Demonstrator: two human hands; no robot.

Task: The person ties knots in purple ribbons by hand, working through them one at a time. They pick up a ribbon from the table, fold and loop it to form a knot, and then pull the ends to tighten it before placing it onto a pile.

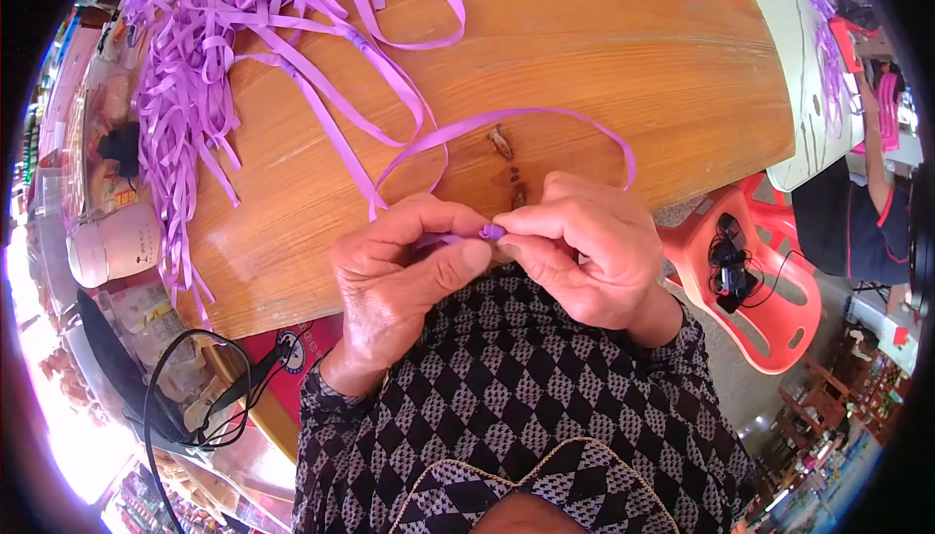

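Purple ribbon (550, 111), flat and smooth with a slight sheen, is between both hands at the near edge of the desk (633, 57), one loop arching over the wood. Between the fingertips it bunches into a small rolled knot (492, 231). The left hand (404, 257) keeps a narrow grip, thumb and forefinger pinching ribbon left of the knot; the right hand (589, 252) pinches just as closely at its right side.

The desk is orange-brown, grained, with dark knots in its surface. A tangled heap of ribbons (200, 76) covers its far left, spilling over the left edge; loose loops reach toward the left hand. At left stands a whitish rounded container (115, 245). At right, a coral plastic chair (779, 315) carries black cables and adapters (730, 266).
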